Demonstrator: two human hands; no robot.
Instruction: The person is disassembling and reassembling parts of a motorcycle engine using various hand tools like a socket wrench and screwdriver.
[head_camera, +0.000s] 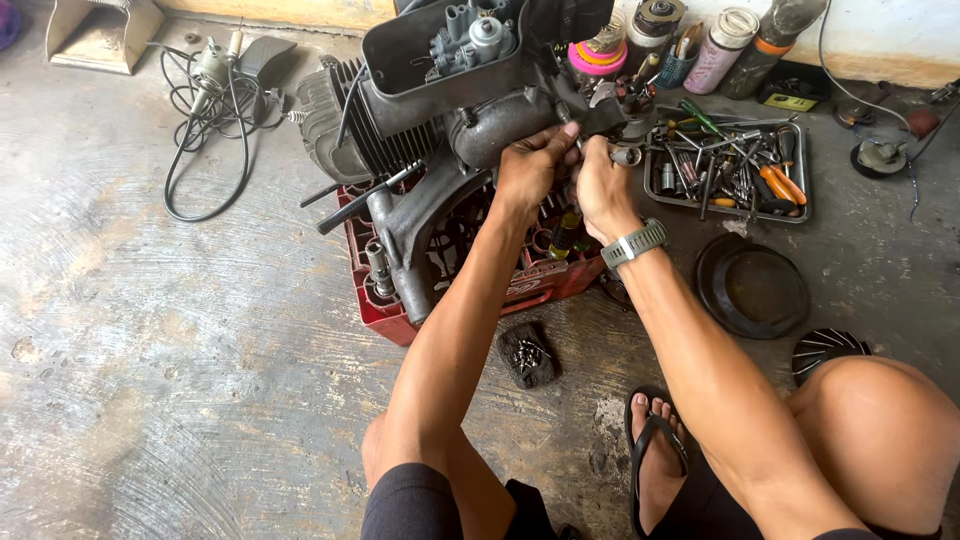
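While hands (565, 175) grip engine (440, 110) (on crate (375, 305)), tray (800, 170) holds tools (735, 165)

The floor (180, 380) is bare grey concrete, scuffed with pale swirling marks, dark oil stains and small chips. Along the top edge runs the foot of a wall (880, 40), whitish at the right and yellowish wood-toned toward the left. Even daylight falls over everything, with soft shadows. A black coiled cable (200, 130) lies on the floor at upper left, near a beige metal bracket (100, 30). A black round cover (752, 290) rests on the concrete at right.
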